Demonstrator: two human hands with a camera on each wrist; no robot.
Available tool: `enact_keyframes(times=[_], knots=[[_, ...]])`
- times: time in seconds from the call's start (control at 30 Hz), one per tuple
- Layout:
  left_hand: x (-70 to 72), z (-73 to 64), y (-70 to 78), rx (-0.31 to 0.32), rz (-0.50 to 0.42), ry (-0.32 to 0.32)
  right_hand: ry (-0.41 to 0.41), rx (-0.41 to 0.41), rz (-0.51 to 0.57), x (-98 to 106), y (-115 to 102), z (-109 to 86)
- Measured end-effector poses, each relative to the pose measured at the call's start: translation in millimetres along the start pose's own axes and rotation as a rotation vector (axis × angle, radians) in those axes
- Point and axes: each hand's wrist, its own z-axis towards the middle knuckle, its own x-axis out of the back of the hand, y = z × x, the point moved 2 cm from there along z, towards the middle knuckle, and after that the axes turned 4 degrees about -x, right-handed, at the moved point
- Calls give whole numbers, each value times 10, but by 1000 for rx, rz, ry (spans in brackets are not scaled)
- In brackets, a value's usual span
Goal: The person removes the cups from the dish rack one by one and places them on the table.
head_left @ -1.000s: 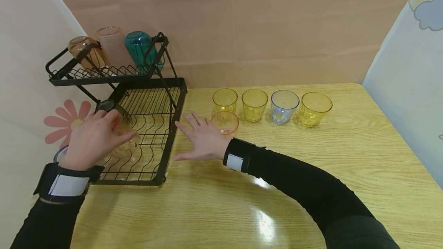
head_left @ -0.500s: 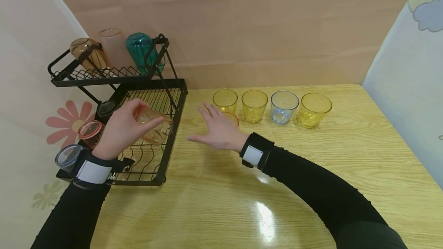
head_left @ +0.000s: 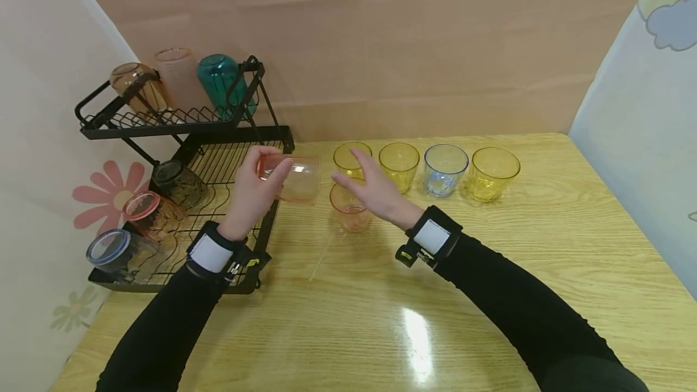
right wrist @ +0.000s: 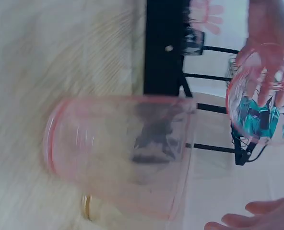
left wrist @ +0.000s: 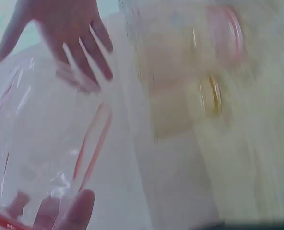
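Observation:
My left hand grips a pink glass by its base end. The glass lies sideways in the air, mouth to the right, just past the rack's right edge. My right hand hovers with spread fingers above and beside a second pink glass, which stands mouth up on the table. In the left wrist view the held glass fills the lower left, with the right hand above it. The right wrist view shows the standing pink glass close up, apart from the right fingers.
A black two-tier dish rack stands left. Its top tier holds an amber glass, a pink glass and a teal glass. Several glasses lean below, including a blue-rimmed one. Yellow glasses and a blue-rimmed glass line the back.
My left hand has lifted the pink glass out of the lower tier and carried it right, over the rack's edge. My right hand has moved right, away from the rack.

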Motion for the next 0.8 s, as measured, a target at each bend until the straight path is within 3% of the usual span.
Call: enact_keyframes(times=[0.23,0.47,0.63,0.8], knots=[[-389,56,88,-4,-232,112,85,-34,426,4,-13,-65],[-770,69,112,-12,-371,238,273,-130,690,-110,-109,-62],[-927,33,128,2,-401,227,372,-231,794,-152,-188,-55],[-956,3,165,-21,-395,203,444,-263,872,-181,-234,-85]])
